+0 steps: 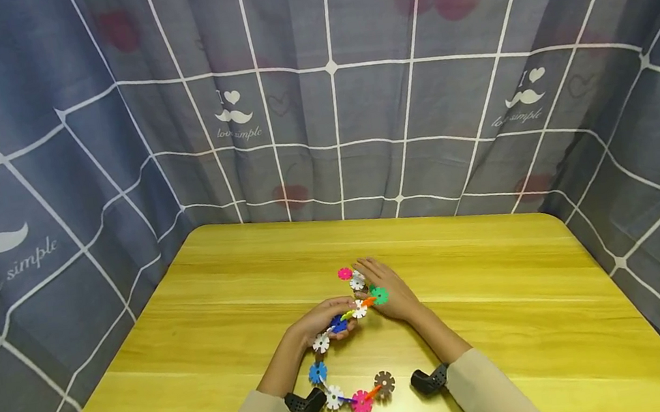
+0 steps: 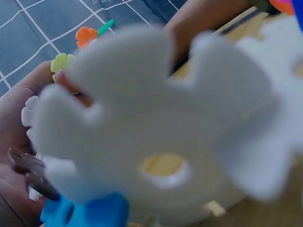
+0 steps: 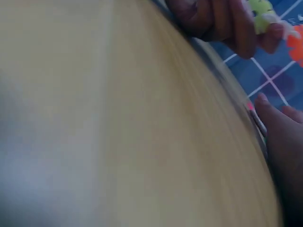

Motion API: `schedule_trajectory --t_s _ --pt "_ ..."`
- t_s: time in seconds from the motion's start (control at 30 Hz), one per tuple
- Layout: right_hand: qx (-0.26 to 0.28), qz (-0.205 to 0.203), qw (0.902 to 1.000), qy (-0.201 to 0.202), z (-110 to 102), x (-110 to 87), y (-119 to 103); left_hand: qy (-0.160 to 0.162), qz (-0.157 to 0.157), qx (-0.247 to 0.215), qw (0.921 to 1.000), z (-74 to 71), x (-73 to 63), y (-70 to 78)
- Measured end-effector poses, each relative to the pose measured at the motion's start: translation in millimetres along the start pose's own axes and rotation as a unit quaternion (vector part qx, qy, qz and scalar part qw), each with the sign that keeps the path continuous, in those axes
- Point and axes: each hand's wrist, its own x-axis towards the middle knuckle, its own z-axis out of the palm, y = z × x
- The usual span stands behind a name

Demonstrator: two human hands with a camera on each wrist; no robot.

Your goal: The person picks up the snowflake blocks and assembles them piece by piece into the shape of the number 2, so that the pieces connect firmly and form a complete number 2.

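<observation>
A chain of coloured notched plastic discs curves across the table. My left hand [image 1: 322,320] pinches it around the dark blue disc [image 1: 338,324] and the lime disc [image 3: 261,15]. An orange disc [image 3: 296,46] and a green disc [image 1: 379,295] continue beyond the fingertips. My right hand [image 1: 391,292] lies behind the green disc, its fingers fairly straight beside a white disc [image 1: 357,284] and a pink disc [image 1: 344,273]. Part of that far stretch is hidden by the hand. Close to the left wrist camera, a large white disc [image 2: 142,123] covers much of the hand.
The near stretch of chain bends past a light blue disc [image 1: 317,372] to a magenta disc [image 1: 362,404] and a brown disc [image 1: 384,383]. The wooden table [image 1: 502,295] ends at a grey-blue checked curtain [image 1: 300,113]. Black wrist cameras [image 1: 306,403] sit near both sleeves.
</observation>
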Motion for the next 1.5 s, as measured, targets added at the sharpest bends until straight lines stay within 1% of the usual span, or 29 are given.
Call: schedule_trajectory --t_s 0.1,0.17,0.23,0.37,0.47,0.5,0.57,0.67,0.77,0.83,0.9,0.97,1.03,1.1,1.17,1.23,1.3,1.37,1.4,1.43,1.5 --pt "-0.022 -0.044 0.9976 -0.049 1 8.6 -2 0.002 -0.001 0.006 1.0000 0.9 0.7 1.0" --pt "-0.021 -0.059 0.9951 -0.076 0 10.8 -4 -0.002 -0.001 0.013 0.9999 1.7 0.8 1.4" --pt "-0.016 -0.066 0.9934 -0.093 0 11.6 -4 -0.007 -0.002 0.018 0.9998 2.5 1.4 1.3" --pt "-0.010 -0.058 0.9937 -0.095 -1 8.8 -1 -0.014 -0.002 0.023 0.9996 3.7 2.7 0.5" --pt "-0.012 -0.038 0.9956 -0.084 -6 -1.3 6 -0.010 -0.004 0.026 0.9996 4.3 3.0 0.0" --pt "-0.016 -0.029 0.9962 -0.081 -9 -7.0 10 -0.008 -0.005 0.027 0.9996 4.5 2.8 -0.1" --pt "-0.026 -0.009 0.9971 -0.071 -19 -24.4 19 -0.003 -0.007 0.032 0.9995 6.8 3.9 0.4" --pt "-0.037 0.023 0.9978 -0.050 -39 -57.1 34 0.002 -0.014 0.037 0.9992 10.3 5.3 1.1" --pt "-0.039 0.055 0.9973 -0.027 -59 -90.4 47 -0.002 -0.020 0.042 0.9989 12.9 7.1 1.7" --pt "-0.030 0.077 0.9965 -0.018 -70 -109.1 52 -0.007 -0.024 0.045 0.9987 13.9 8.2 2.2" --pt "-0.009 0.091 0.9958 -0.007 -77 -122.4 56 -0.011 -0.025 0.052 0.9983 14.1 8.8 2.6" --pt "0.035 0.097 0.9946 0.010 -81 -128.7 56 -0.012 -0.026 0.058 0.9979 14.2 9.6 3.1" --pt "0.095 0.098 0.9901 0.032 -80 -128.2 51 -0.011 -0.030 0.067 0.9972 14.3 10.0 4.0" --pt "0.154 0.089 0.9827 0.051 -76 -122.5 40 -0.012 -0.036 0.073 0.9966 14.6 10.8 5.0" --pt "0.211 0.079 0.9728 0.052 -72 -114.4 24 -0.015 -0.043 0.076 0.9961 15.6 12.2 5.9" --pt "0.257 0.055 0.9640 0.037 -70 -104.9 4 -0.019 -0.047 0.077 0.9957 17.3 13.9 6.5" --pt "0.282 0.028 0.9586 0.025 -70 -95.6 -15 -0.020 -0.048 0.080 0.9954 18.9 15.6 6.5" --pt "0.298 0.008 0.9541 0.026 -70 -88.4 -30 -0.019 -0.051 0.080 0.9954 20.0 16.9 6.4" --pt "0.297 -0.005 0.9542 0.032 -71 -85.6 -35 -0.019 -0.052 0.080 0.9952 20.4 17.3 6.4" --pt "0.289 -0.011 0.9563 0.039 -71 -84.0 -38 -0.019 -0.054 0.082 0.9950 20.7 17.6 6.4" --pt "0.272 -0.018 0.9605 0.056 -66 -83.0 -37 -0.022 -0.055 0.090 0.9942 21.2 17.6 7.2"
